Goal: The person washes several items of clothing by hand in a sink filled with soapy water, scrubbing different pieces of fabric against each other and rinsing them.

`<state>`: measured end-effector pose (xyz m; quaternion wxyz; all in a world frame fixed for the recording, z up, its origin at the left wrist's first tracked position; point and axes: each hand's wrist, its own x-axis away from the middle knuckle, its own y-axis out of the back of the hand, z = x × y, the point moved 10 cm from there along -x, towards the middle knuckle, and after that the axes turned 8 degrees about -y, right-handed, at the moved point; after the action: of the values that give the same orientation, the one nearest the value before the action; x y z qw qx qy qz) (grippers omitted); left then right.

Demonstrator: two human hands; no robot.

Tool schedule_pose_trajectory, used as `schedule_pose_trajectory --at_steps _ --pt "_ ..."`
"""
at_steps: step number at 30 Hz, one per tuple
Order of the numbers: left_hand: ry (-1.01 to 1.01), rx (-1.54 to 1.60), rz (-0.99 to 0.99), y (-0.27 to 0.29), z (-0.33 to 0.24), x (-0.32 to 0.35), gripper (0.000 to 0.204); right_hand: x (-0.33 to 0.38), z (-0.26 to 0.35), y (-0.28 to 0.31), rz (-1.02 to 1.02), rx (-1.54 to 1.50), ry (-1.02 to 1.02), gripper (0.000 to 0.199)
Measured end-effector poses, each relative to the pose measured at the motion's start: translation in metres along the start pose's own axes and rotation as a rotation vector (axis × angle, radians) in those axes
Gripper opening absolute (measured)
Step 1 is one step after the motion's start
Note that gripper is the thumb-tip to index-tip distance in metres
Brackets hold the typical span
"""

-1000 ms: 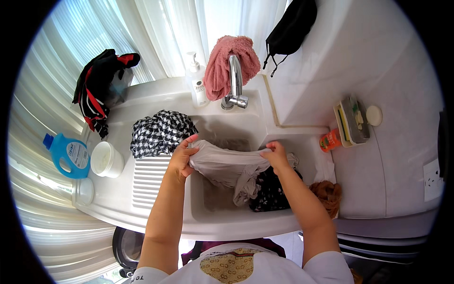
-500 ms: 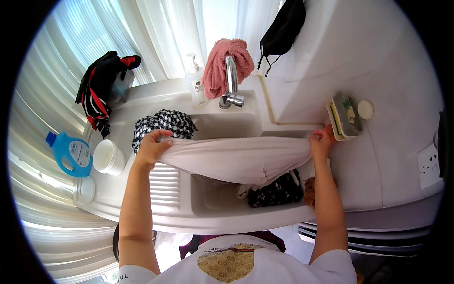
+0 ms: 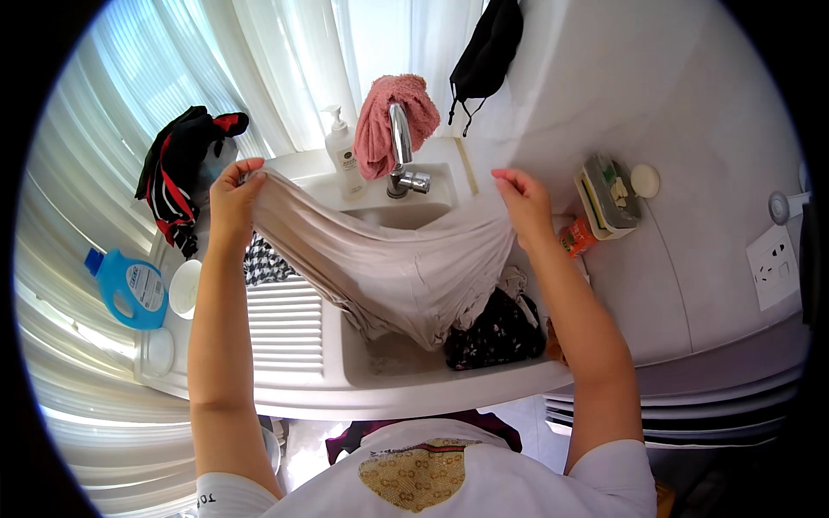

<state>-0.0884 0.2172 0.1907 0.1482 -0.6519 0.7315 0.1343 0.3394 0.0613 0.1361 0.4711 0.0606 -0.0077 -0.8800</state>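
Note:
Stretched between my two hands is a pale beige garment (image 3: 389, 259), sagging in the middle over the sink basin (image 3: 380, 367). My left hand (image 3: 233, 200) pinches its upper left corner, and my right hand (image 3: 528, 211) grips the upper right corner. The garment's lower edge hangs down beside a black floral cloth (image 3: 488, 341) that lies in the basin. Partly hidden behind my left forearm and the garment is a black-and-white houndstooth cloth (image 3: 266, 263), just beyond the ribbed washboard (image 3: 285, 328).
A chrome faucet (image 3: 401, 142) with a pink towel (image 3: 380, 121) stands behind the basin, beside a pump bottle (image 3: 344, 155). On the left are a blue detergent bottle (image 3: 129, 289), a white tub (image 3: 184, 289) and black-red clothing (image 3: 173, 173). A soap holder (image 3: 609, 194) is right.
Both hands have risen and moved away from me, the left also outward. The garment, earlier stretched nearly straight across the basin, now sags in a deep curve, uncovering more of its front.

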Motion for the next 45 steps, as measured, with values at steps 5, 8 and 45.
schedule_pose_trajectory --at_steps 5,8,45 --pt "-0.222 0.133 -0.117 0.0 -0.052 -0.025 0.017 0.0 0.099 -0.02 -0.007 -0.306 0.231 0.016" --pt "-0.227 0.328 -0.194 -0.019 -0.081 -0.012 0.017 0.006 0.114 -0.011 0.008 -0.528 0.225 0.018" --pt "0.887 0.039 -0.263 -0.145 0.361 0.28 0.069 0.117 -0.325 -0.164 0.392 0.577 -0.452 0.031"
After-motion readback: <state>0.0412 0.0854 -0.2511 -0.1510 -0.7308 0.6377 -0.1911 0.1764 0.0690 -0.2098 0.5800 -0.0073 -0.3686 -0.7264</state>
